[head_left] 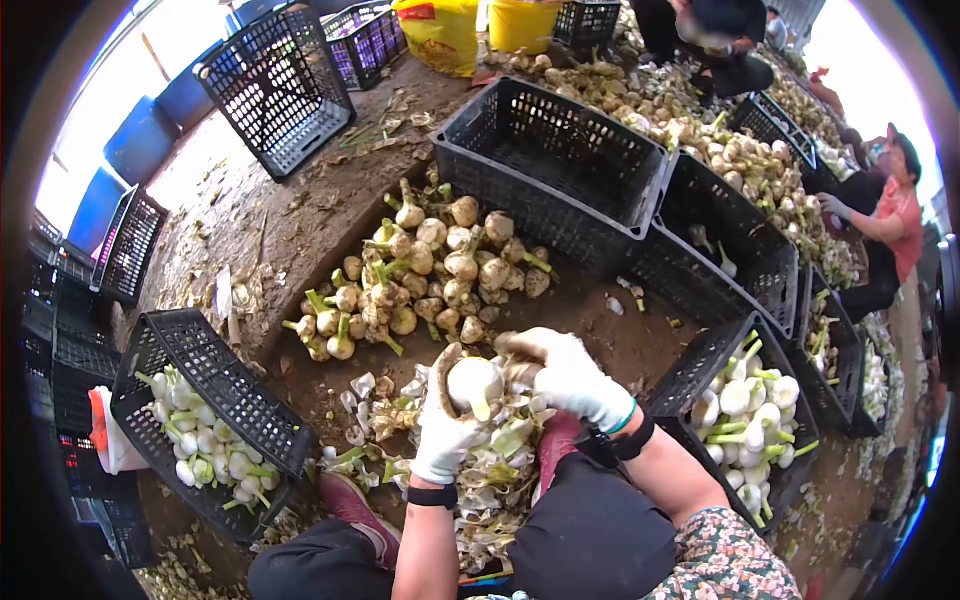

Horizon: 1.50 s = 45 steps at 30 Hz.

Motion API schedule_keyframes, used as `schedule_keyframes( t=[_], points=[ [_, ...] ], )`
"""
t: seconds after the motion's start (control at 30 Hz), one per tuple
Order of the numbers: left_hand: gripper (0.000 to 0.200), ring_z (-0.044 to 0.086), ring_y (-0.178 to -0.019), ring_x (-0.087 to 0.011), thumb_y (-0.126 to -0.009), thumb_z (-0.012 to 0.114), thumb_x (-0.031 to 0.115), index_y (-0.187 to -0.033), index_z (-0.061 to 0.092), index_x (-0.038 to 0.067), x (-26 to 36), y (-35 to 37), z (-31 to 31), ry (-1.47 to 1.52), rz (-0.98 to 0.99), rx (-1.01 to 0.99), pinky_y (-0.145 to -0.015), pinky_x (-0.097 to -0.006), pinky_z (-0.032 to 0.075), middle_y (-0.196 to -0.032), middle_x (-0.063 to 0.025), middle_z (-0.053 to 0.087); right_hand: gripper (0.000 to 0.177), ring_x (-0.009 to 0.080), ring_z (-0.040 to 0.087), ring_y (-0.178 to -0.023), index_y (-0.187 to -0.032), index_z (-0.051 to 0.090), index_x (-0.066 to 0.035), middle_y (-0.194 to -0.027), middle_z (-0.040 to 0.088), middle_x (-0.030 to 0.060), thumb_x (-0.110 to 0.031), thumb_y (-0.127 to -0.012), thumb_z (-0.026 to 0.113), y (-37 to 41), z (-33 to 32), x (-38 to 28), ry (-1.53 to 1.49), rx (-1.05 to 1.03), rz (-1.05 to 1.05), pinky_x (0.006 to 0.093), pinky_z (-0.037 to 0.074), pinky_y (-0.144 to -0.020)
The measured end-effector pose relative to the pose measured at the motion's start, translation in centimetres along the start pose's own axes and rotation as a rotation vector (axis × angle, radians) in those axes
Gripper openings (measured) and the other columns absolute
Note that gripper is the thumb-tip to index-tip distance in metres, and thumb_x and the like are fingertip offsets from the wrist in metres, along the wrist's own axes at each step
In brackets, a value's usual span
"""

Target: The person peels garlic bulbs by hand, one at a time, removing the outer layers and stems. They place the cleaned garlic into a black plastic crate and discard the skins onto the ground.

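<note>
My left hand [442, 428], in a white glove, holds a white garlic bulb [474, 384] stem down. In a matching glove, my right hand [570, 376] grips the top of the same bulb and its loose outer skin. Both hands hover over a heap of peeled skins and trimmings [490, 470] between my knees. A pile of unpeeled, dirt-covered garlic bulbs [425, 275] lies on the ground just beyond my hands.
A black crate [205, 365] at left holds cleaned bulbs, as does a crate [700, 375] at right. Empty black crates [560, 150] stand behind the pile. A long heap of garlic [730, 150] runs at the far right, where other people [885, 215] sit working.
</note>
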<state>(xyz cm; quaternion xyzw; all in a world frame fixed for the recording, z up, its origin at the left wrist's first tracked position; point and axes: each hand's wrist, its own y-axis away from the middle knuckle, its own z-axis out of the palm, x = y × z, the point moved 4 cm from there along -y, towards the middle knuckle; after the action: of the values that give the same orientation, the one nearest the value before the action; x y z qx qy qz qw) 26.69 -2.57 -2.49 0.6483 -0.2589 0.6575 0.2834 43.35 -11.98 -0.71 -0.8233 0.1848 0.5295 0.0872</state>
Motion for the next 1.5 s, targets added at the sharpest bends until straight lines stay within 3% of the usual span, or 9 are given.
schedule_keyframes(
  t=[0.33,0.6,0.77,0.97,1.07,1.13,1.37,1.43,1.5],
  points=[
    [0.074,0.055,-0.117,-0.0205,-0.073,0.079,0.005,-0.138,0.043,0.003,-0.7,0.2,0.7,-0.012,-0.048,-0.082,-0.101,-0.0327,0.047,-0.127,-0.0103,0.054,0.025,0.034,0.065,-0.091,-0.094,0.066,-0.002,-0.096,0.066,0.0173,-0.019,-0.076,0.064,-0.9,1.5,-5.1,0.737,-0.231,-0.083,0.0443,0.05,-0.08],
    [0.045,0.06,-0.11,-0.0218,-0.088,0.075,0.019,-0.124,0.055,0.0,-2.9,0.6,0.0,0.268,-0.102,0.417,-0.096,-0.036,0.051,-0.12,-0.012,0.062,0.022,0.0351,0.063,-0.09,-0.095,0.066,0.0,-0.092,0.066,0.0187,-0.014,-0.078,0.063,0.7,2.8,-1.2,-0.15,-0.079,0.194,0.0417,0.049,-0.08],
    [0.03,0.063,-0.097,-0.0187,-0.096,0.066,0.029,-0.101,0.065,-0.001,-0.7,0.4,0.0,0.586,-0.095,0.373,-0.088,-0.0323,0.052,-0.102,-0.0093,0.067,0.02,0.0381,0.062,-0.086,-0.095,0.065,-0.003,-0.09,0.064,0.0201,-0.013,-0.078,0.062,1.1,1.1,-0.5,0.384,0.226,0.01,0.0448,0.05,-0.077],
    [0.037,0.055,-0.125,-0.0349,-0.092,0.065,0.036,-0.111,0.07,0.004,-1.4,-1.4,0.0,1.407,-0.032,0.194,-0.111,-0.0608,0.035,-0.119,-0.0121,0.068,0.024,0.0369,0.063,-0.096,-0.103,0.068,-0.006,-0.1,0.067,0.0189,-0.014,-0.081,0.061,2.9,0.0,8.7,0.545,0.152,0.231,0.0438,0.051,-0.086],
    [0.043,0.054,-0.126,-0.0334,-0.101,0.047,0.036,-0.124,0.061,0.003,-2.5,-1.4,-1.0,1.371,0.079,-0.06,-0.115,-0.054,0.032,-0.128,-0.0137,0.063,0.031,0.0296,0.065,-0.101,-0.115,0.065,0.0,-0.106,0.068,0.0175,-0.017,-0.09,0.06,2.9,-0.2,3.7,-0.008,0.098,0.287,0.0392,0.051,-0.091],
    [0.049,0.053,-0.127,-0.0332,-0.103,0.041,0.035,-0.138,0.048,0.001,-5.1,-0.9,-0.1,1.1,0.032,-0.154,-0.115,-0.0487,0.034,-0.141,-0.0164,0.051,0.033,0.0218,0.066,-0.096,-0.125,0.059,0.0,-0.109,0.066,0.012,-0.014,-0.096,0.053,3.5,3.0,6.7,-1.417,-0.135,0.291,0.036,0.056,-0.081],
    [0.061,0.055,-0.122,-0.0252,-0.103,0.044,0.045,-0.15,0.034,0.007,-0.3,-1.1,3.7,0.864,-0.124,0.078,-0.087,-0.0333,0.055,-0.139,-0.0176,0.052,0.06,0.0194,0.067,-0.084,-0.102,0.07,-0.001,-0.093,0.071,0.0084,-0.052,-0.103,0.038,7.4,-5.1,2.2,-1.418,0.292,0.093,0.0343,0.054,-0.074],
    [0.056,0.06,-0.112,-0.0233,-0.104,0.043,0.041,-0.149,0.036,0.007,-1.9,-1.5,2.3,1.45,-0.254,-0.219,-0.083,-0.0324,0.055,-0.131,-0.0133,0.058,0.057,0.0193,0.065,-0.073,-0.104,0.069,-0.001,-0.095,0.071,0.0104,-0.051,-0.102,0.041,10.7,-5.9,7.3,-1.373,0.569,0.127,0.034,0.052,-0.065],
    [0.051,0.063,-0.101,-0.021,-0.105,0.043,0.036,-0.148,0.039,0.009,-3.3,-1.2,0.6,1.208,-0.236,0.143,-0.077,-0.0314,0.055,-0.122,-0.0087,0.062,0.05,0.0126,0.047,-0.053,-0.113,0.067,-0.003,-0.1,0.071,0.0107,-0.047,-0.099,0.049,10.6,-9.0,3.4,-1.955,-0.054,-0.379,0.0314,0.041,-0.051]
  ],
)
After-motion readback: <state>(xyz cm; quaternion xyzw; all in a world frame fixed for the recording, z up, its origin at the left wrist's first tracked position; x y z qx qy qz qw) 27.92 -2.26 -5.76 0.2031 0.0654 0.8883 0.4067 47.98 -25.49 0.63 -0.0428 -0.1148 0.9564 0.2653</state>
